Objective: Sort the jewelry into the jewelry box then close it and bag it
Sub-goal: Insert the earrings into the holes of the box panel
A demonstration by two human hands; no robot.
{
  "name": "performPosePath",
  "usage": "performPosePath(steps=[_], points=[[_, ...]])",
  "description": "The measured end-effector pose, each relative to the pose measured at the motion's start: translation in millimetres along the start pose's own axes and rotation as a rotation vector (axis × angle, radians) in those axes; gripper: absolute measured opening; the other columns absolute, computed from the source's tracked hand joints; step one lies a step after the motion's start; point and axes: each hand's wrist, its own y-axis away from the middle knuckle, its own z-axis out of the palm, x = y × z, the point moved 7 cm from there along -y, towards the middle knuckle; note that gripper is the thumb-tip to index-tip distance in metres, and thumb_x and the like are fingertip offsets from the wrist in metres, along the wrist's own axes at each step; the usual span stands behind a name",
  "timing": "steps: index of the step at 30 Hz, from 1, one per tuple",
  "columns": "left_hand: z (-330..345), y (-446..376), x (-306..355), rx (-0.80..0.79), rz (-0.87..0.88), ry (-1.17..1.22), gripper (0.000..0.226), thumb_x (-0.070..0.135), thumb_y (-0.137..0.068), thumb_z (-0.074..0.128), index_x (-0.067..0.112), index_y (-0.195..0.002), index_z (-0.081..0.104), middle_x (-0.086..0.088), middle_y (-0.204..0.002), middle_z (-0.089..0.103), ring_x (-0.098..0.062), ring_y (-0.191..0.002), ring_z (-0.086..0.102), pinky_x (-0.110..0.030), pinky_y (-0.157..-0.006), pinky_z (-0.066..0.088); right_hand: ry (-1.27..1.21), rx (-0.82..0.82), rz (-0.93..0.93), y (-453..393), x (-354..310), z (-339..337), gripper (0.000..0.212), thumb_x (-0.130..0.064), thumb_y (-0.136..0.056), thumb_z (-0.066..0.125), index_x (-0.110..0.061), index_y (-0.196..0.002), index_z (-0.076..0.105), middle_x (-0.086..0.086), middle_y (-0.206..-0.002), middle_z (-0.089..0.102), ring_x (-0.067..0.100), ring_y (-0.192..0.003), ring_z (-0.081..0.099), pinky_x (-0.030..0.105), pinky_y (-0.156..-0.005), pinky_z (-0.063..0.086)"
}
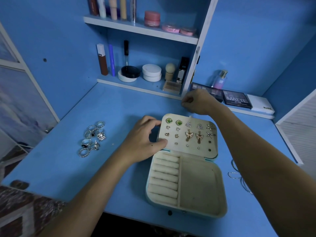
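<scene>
We list: blue desk with blue walls and white-edged shelves of cosmetics. Jewelry box lies open, right of centre; earrings are pinned in its lid. Our left hand pinches the lid's left edge. Our right hand, fingers curled, hovers behind the lid; contents we cannot tell. Rings are heaped left, bangles right. Palette reads "MATTE"; perfume bottle reads "SB".
</scene>
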Motion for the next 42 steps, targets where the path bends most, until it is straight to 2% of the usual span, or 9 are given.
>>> performPosePath(steps=[5,9,20,22,26,32,36,40,42], points=[[0,1,0,-0.004,-0.003,0.051,0.054,0.043,-0.072,0.061,0.029,-0.124,0.053,0.026,-0.114,0.041,0.021,-0.102,0.038,0.002,-0.078,0.031,-0.152,-0.014,0.096,15,15,-9,0.012,-0.007,-0.088,0.063,-0.013,-0.084,0.073,0.004,-0.08,0.075,0.019,-0.071,0.072,0.027,-0.068,0.059],[-2,1,-1,0.0,-0.005,0.091,0.047,0.042,-0.072,0.064,0.038,-0.117,0.053,0.027,-0.114,0.044,0.015,-0.102,0.041,-0.001,-0.079,0.032,-0.249,-0.013,0.144,29,28,-14,0.014,-0.005,-0.09,0.065,-0.016,-0.082,0.07,0.004,-0.077,0.074,0.007,-0.061,0.067,0.018,-0.061,0.054],[-5,5,-1,0.039,0.032,0.111,0.039,0.04,-0.074,0.068,0.045,-0.111,0.057,0.023,-0.105,0.058,0.001,-0.099,0.045,-0.009,-0.081,0.035,-0.537,0.104,0.264,79,62,-26,0.012,-0.005,-0.095,0.065,-0.003,-0.105,0.071,0.009,-0.091,0.071,0.012,-0.075,0.064,0.011,-0.057,0.052],[-4,6,-4,0.045,0.017,0.112,0.043,0.045,-0.072,0.069,0.043,-0.114,0.057,0.024,-0.105,0.059,-0.003,-0.101,0.047,-0.015,-0.083,0.037,-0.59,0.136,0.282,87,67,-23,0.01,-0.007,-0.095,0.064,-0.005,-0.102,0.072,0.01,-0.094,0.07,0.014,-0.074,0.064,0.015,-0.06,0.055],[-4,7,-5,0.039,0.018,0.126,0.05,0.055,-0.068,0.066,0.044,-0.116,0.056,0.01,-0.106,0.061,-0.005,-0.096,0.05,-0.022,-0.084,0.041,-0.666,0.183,0.326,102,74,-22,0.009,-0.018,-0.097,0.065,-0.014,-0.099,0.073,0.01,-0.098,0.073,0.015,-0.074,0.067,0.042,-0.082,0.059],[-5,8,1,0.022,0.049,0.131,0.045,0.031,-0.082,0.076,0.038,-0.121,0.054,0.004,-0.092,0.067,-0.011,-0.089,0.055,-0.027,-0.085,0.044,-0.767,0.216,0.275,120,60,-29,0.013,-0.01,-0.097,0.062,-0.004,-0.105,0.07,0.009,-0.096,0.07,0.011,-0.077,0.066,0.013,-0.057,0.051],[-10,12,12,0.053,0.11,0.124,0.044,0.022,-0.084,0.077,0.043,-0.114,0.053,0.008,-0.087,0.067,-0.011,-0.083,0.056,-0.016,-0.074,0.042,-0.798,0.211,0.247,124,55,-31,0.009,-0.01,-0.097,0.062,-0.008,-0.1,0.07,0.005,-0.091,0.07,0.01,-0.074,0.065,0.012,-0.057,0.05],[-15,22,23,0.109,0.163,0.074,0.04,0.015,-0.081,0.079,0.032,-0.109,0.056,0.008,-0.084,0.067,-0.005,-0.075,0.057,-0.008,-0.064,0.037,-0.814,0.174,0.22,125,47,-30,0.007,-0.01,-0.096,0.064,-0.01,-0.099,0.071,0.0,-0.082,0.07,0.001,-0.064,0.064,0.013,-0.056,0.047],[-18,27,28,0.154,0.193,0.05,0.039,0.014,-0.079,0.081,0.034,-0.101,0.057,0.009,-0.085,0.069,-0.005,-0.077,0.059,-0.007,-0.064,0.037,-0.82,0.158,0.189,124,42,-30,0.008,-0.01,-0.097,0.062,-0.012,-0.1,0.07,0.0,-0.09,0.073,0.005,-0.075,0.069,0.016,-0.065,0.052]])
